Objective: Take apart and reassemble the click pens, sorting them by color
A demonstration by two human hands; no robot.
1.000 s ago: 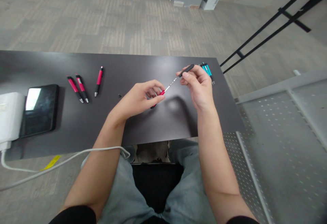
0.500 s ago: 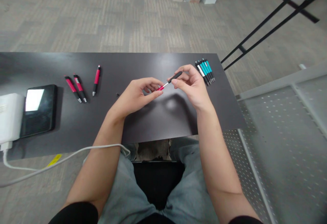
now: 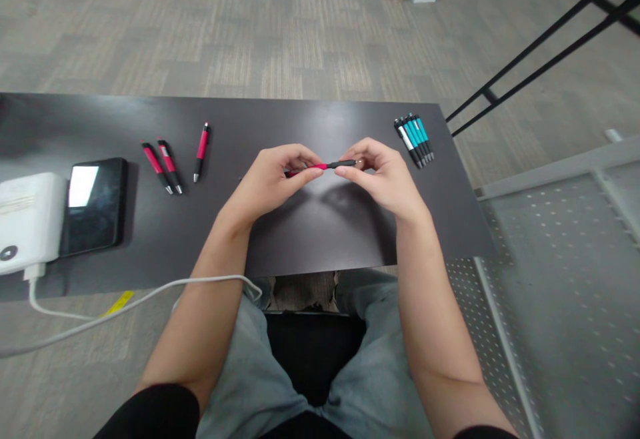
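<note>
Red pen (image 3: 331, 165) was over the worktop (image 3: 320, 245), left hand (image 3: 273, 175) fingers pinching the barrel, right hand (image 3: 387, 175) fingers holding its black end. Halves looked joined; couldn't tell if fully tightened. Three more red pens (image 3: 201, 151) lay left, teal pens (image 3: 413, 133) right. White cable (image 3: 165, 287) crossed the left arm (image 3: 207, 322), kinda in the way.

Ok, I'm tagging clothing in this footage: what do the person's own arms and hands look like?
Short black sleeves leave both forearms bare. The left hand and right hand are gloveless, no rings visible. A white cable crosses the left forearm.
</note>
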